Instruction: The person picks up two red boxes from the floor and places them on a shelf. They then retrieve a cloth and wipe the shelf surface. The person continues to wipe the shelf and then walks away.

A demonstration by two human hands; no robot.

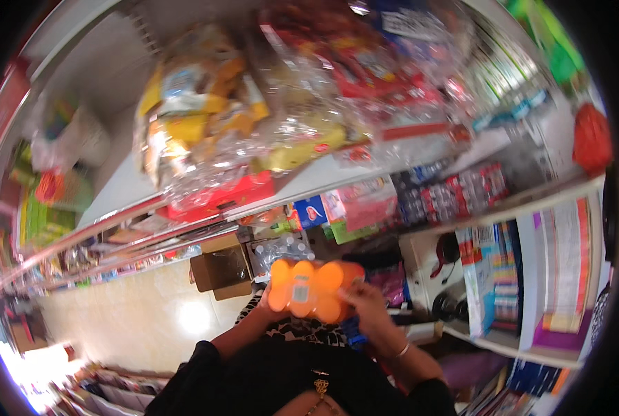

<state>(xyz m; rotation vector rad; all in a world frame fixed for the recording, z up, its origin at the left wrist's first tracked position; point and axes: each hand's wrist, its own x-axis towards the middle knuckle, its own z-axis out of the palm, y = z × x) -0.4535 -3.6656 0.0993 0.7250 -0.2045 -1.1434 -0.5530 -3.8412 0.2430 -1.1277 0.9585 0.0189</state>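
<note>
A shrink-wrapped pack of round containers with orange tops [309,291] is held in front of my body, a barcode label on the side facing up. My left hand [269,307] grips its left end, with most of the fingers hidden behind the pack. At the right end, my right hand [367,307] holds it with thumb and fingers. Just beyond the pack, a group of clear plastic bottles [284,249] stands beside an open cardboard box [221,265].
Shelves [299,187] stretch across ahead, loaded with yellow snack packets [200,104] and red plastic-wrapped packs [377,73]. Books and boxes fill a shelf unit [520,291] on the right. Tiled floor [148,307] extends to the left.
</note>
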